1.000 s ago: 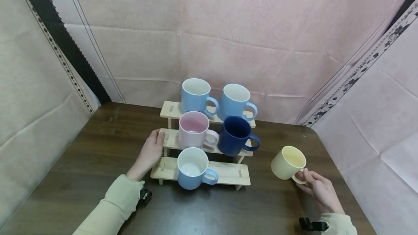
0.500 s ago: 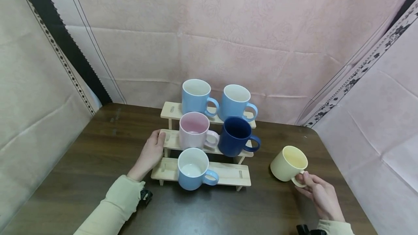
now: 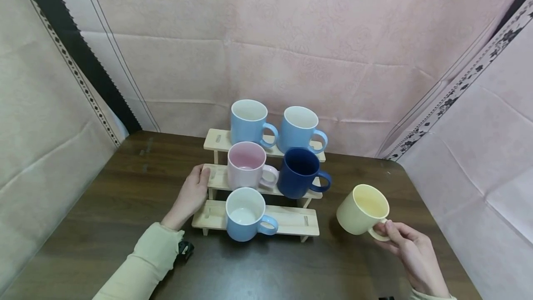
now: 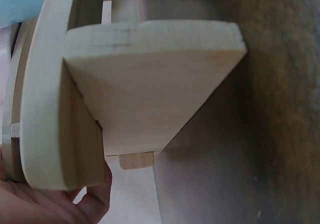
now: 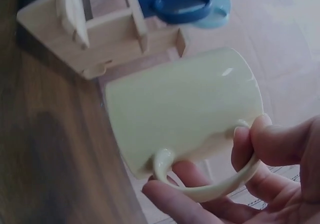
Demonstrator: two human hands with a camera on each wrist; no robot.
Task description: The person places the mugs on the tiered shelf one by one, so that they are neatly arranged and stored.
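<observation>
My right hand (image 3: 414, 251) pinches the handle of a pale yellow mug (image 3: 359, 212) between thumb and fingers. Tilted a little, the mug hangs above the table, its shadow falling to the left. In the right wrist view the yellow mug (image 5: 180, 114) lies sideways across the picture, with fingers through its handle. At the left end of a three-step wooden rack (image 3: 287, 220), my left hand (image 3: 191, 196) holds the middle step. Fingers of the left hand (image 4: 55, 204) show behind the wooden board (image 4: 150, 84) in the left wrist view.
Two light blue mugs (image 3: 248, 124) stand on the top step. The middle step bears a pink mug (image 3: 243, 170) and a dark blue mug (image 3: 296, 179). Another light blue mug (image 3: 243, 226) is left of centre on the bottom step. Pale cloth (image 3: 291, 50) surrounds the dark wooden table (image 3: 125, 226).
The right hand has raised the yellow mug off the table and shifted it slightly left, toward the rack. The left hand keeps its place on the rack.
</observation>
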